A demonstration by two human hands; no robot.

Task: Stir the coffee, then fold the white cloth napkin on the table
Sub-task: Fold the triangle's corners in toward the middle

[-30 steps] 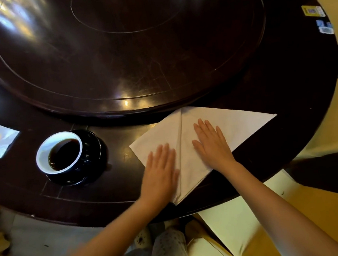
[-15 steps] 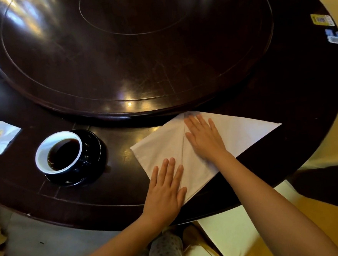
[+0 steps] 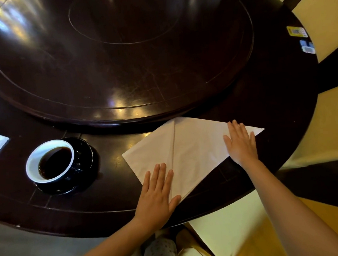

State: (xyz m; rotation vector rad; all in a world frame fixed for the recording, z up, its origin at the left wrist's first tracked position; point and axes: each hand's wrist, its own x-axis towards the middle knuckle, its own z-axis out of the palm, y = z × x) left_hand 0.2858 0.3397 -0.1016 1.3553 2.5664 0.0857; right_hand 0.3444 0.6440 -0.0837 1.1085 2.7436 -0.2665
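Dark round table (image 3: 282,108): my left hand (image 3: 158,196) and right hand (image 3: 241,144) lie flat, fingers straight, on the napkin (image 3: 195,146); turntable (image 3: 119,61) just behind, coffee cup (image 3: 32,169) on saucer (image 3: 85,153) left.

Head view, apparently close above table (image 3: 70,214)

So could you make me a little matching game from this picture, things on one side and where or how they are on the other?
Things:
1 left hand
2 right hand
3 cup
4 napkin

States:
A holds dark coffee
B flat near the napkin's right tip
C white, folded, with a crease
D flat on the napkin's near corner

Pairs: 1-D, 2-B, 3-A, 4-C
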